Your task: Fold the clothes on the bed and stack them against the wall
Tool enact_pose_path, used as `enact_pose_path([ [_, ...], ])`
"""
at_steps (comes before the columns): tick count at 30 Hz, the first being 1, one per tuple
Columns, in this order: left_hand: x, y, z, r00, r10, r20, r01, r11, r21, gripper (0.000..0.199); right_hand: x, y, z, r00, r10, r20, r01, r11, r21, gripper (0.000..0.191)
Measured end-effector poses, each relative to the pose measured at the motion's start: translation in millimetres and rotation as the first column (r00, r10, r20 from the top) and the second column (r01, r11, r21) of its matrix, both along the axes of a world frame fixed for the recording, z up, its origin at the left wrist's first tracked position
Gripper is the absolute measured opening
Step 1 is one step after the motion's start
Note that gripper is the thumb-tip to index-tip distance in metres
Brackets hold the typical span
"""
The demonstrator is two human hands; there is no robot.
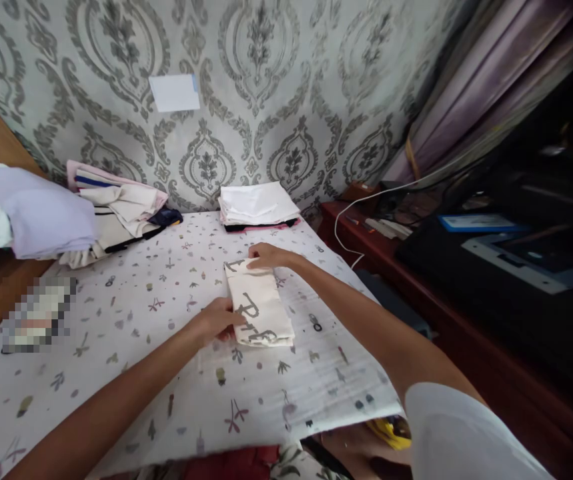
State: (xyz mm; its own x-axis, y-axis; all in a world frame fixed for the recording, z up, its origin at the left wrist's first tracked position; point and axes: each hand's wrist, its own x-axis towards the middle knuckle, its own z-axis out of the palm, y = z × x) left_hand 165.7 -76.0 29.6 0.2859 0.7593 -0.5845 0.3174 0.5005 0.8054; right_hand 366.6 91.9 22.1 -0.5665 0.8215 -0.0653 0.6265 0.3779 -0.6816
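Note:
A cream cloth with dark lettering (263, 303), folded into a narrow rectangle, lies on the patterned white sheet (176, 360). My left hand (219, 320) grips its left edge near the front, thumb on top and the other fingers partly hidden at the side. At the cloth's far end, my right hand (266, 256) has its fingers bent over the top edge. Behind the cloth, near the wall, sits a stack of folded white and cream cloths (256, 203) with black and pink layers at the bottom.
Lavender cloth (49, 207) and a loose pile of garments (123, 207) lie at the back left. A blurred flat object (40, 317) rests at the left. A dark red table (361, 233) with a white cable (336, 230) stands at the right.

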Motion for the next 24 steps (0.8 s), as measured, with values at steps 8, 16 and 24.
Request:
enact_pose_path([
  [8,-39.3,10.2,7.1,0.739,0.530,0.417,-0.557,0.828,-0.065,0.024,21.6,-44.4,-7.8,0.843,-0.322,-0.432,0.270,0.946,-0.178,0.042],
  [16,-34.3,66.4,17.5,0.778,0.408,0.477,-0.514,0.850,0.111,0.040,39.3,-34.1,-4.4,0.670,-0.437,-0.600,0.321,0.899,-0.297,0.044],
  [24,6.4,252.0,103.8,0.803,0.376,0.462,-0.583,0.657,0.478,0.031,62.2,100.9,76.1,0.604,-0.585,-0.542,0.713,0.700,0.040,0.029],
])
